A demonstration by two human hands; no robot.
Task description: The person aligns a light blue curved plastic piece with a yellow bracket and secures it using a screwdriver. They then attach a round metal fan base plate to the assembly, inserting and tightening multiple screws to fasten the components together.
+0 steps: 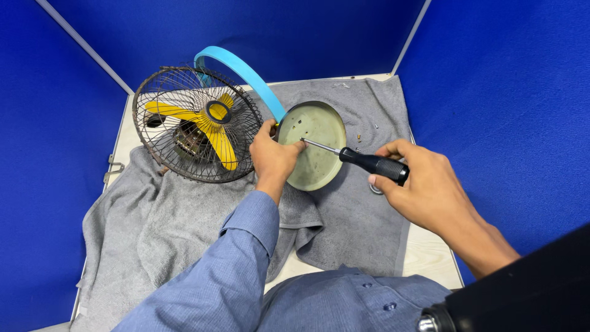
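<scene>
Right hand [424,184] (gripping) screwdriver [353,155]; base [319,166]

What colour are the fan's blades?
The fan blades are yellow, seen through the wire cage in the head view.

Fan cage [198,123] blocks left; grey towel [153,227] front open.
</scene>
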